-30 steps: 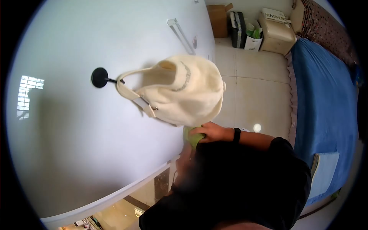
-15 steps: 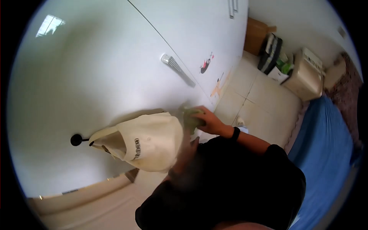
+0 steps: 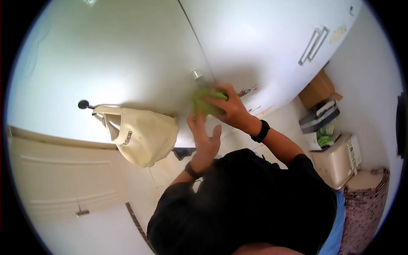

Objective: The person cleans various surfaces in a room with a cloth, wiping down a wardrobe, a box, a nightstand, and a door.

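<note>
Head view: cloth (image 3: 201,104) bunched in front of the handle's (image 3: 196,76) lower part, no clear long axis! Right hand (image 3: 233,109) is nearer, fingers clamped on the cloth; left hand (image 3: 205,143) sits just below, thumb spread, fingertips at its edge, contact unclear.
</note>
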`<state>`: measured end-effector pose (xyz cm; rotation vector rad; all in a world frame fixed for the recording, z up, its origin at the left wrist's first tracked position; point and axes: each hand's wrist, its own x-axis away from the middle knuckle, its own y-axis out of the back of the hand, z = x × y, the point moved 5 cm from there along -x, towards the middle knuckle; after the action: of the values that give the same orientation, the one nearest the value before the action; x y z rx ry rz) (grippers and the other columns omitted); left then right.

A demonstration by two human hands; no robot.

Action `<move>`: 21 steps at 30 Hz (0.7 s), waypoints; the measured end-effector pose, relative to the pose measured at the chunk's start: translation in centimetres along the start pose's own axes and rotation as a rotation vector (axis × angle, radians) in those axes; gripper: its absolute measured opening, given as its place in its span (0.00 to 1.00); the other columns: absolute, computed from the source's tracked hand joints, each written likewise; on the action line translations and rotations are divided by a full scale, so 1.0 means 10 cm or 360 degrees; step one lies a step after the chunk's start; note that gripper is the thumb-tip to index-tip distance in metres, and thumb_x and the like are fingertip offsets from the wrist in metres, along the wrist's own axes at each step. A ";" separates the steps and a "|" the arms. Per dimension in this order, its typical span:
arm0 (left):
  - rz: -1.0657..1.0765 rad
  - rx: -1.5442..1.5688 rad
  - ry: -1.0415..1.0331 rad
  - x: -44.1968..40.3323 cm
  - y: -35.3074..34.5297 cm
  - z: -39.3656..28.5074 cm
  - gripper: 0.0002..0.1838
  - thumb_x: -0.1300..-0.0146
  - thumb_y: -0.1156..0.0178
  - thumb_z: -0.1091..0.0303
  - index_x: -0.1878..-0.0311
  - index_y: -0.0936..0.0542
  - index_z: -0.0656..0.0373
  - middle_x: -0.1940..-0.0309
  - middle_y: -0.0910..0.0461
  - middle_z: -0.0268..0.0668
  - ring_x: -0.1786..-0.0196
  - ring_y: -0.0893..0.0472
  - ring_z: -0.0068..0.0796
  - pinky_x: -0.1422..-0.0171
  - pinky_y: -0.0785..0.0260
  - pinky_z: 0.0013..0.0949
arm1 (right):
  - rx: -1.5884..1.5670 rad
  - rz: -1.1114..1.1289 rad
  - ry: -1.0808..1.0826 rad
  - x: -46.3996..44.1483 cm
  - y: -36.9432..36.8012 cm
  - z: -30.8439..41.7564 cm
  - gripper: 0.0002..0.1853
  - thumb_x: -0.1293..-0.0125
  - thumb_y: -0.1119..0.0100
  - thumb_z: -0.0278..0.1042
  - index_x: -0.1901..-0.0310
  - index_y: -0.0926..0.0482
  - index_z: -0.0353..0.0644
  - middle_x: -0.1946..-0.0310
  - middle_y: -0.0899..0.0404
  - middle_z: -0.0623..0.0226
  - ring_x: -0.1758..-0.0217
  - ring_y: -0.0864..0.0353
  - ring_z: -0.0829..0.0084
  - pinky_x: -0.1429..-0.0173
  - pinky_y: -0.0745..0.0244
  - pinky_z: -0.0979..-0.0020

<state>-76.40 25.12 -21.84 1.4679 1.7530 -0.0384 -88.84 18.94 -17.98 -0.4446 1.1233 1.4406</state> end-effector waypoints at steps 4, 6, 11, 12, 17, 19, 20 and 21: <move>-0.0362 -0.0198 -0.0168 -0.40 0.12 -0.42 0.38 0.34 0.42 0.57 0.28 0.45 0.67 0.41 0.42 0.51 0.41 0.34 0.45 0.36 0.37 0.42 | -0.0008 -0.0124 0.0134 -0.43 0.18 0.17 0.27 0.54 0.26 0.26 0.48 0.18 0.50 0.44 0.33 0.60 0.43 0.31 0.59 0.45 0.27 0.66; -0.0507 -0.0204 -0.0206 -0.50 0.13 -0.41 0.37 0.41 0.37 0.65 0.30 0.39 0.65 0.44 0.39 0.51 0.45 0.32 0.45 0.43 0.34 0.40 | -0.0120 -0.0149 0.0092 -0.43 0.17 0.14 0.28 0.55 0.26 0.26 0.48 0.18 0.49 0.46 0.33 0.59 0.45 0.31 0.60 0.46 0.26 0.66; -0.0711 -0.0273 -0.0399 -0.51 0.00 -0.15 0.33 0.46 0.34 0.70 0.35 0.32 0.60 0.49 0.35 0.46 0.49 0.31 0.41 0.50 0.31 0.35 | -0.0225 -0.0084 0.0136 -0.27 0.15 -0.08 0.31 0.61 0.29 0.20 0.49 0.18 0.46 0.50 0.33 0.58 0.49 0.30 0.59 0.48 0.27 0.66; -0.0719 -0.0274 -0.0317 -0.46 -0.05 -0.11 0.30 0.45 0.34 0.69 0.38 0.28 0.61 0.50 0.34 0.45 0.49 0.30 0.40 0.49 0.32 0.35 | -0.0237 -0.0075 0.0105 -0.19 0.12 -0.16 0.29 0.59 0.28 0.22 0.49 0.18 0.47 0.50 0.33 0.59 0.49 0.30 0.59 0.49 0.26 0.66; -0.0476 -0.0353 0.0000 -0.10 -0.31 0.11 0.26 0.45 0.34 0.75 0.41 0.26 0.61 0.52 0.34 0.45 0.50 0.31 0.40 0.47 0.33 0.37 | -0.0295 0.0053 -0.0061 0.33 -0.07 -0.50 0.27 0.55 0.27 0.26 0.48 0.19 0.47 0.50 0.33 0.58 0.51 0.26 0.58 0.51 0.24 0.64; -0.0403 -0.0411 0.0020 0.00 -0.42 0.15 0.26 0.45 0.35 0.78 0.41 0.26 0.61 0.52 0.34 0.45 0.50 0.31 0.40 0.47 0.33 0.37 | -0.0415 0.0111 -0.0209 0.50 -0.06 -0.63 0.28 0.54 0.27 0.27 0.47 0.20 0.47 0.51 0.32 0.57 0.51 0.24 0.57 0.52 0.23 0.64; -0.0400 -0.0447 0.0020 0.02 -0.48 0.15 0.26 0.45 0.35 0.78 0.41 0.26 0.61 0.53 0.34 0.45 0.50 0.31 0.40 0.47 0.33 0.36 | -0.0414 0.0154 -0.0251 0.56 -0.07 -0.67 0.28 0.55 0.27 0.26 0.47 0.20 0.46 0.49 0.30 0.58 0.48 0.27 0.56 0.49 0.25 0.63; -0.0399 -0.0478 0.0011 0.01 -0.54 0.13 0.26 0.45 0.35 0.79 0.41 0.25 0.62 0.53 0.34 0.45 0.51 0.30 0.40 0.48 0.32 0.36 | -0.0408 0.0191 -0.0288 0.57 -0.06 -0.68 0.29 0.56 0.28 0.25 0.47 0.20 0.45 0.46 0.28 0.59 0.44 0.29 0.55 0.46 0.27 0.62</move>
<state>-80.12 22.90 -25.24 1.0308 1.8483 0.0961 -91.91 16.34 -25.94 -0.4212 0.8358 1.7039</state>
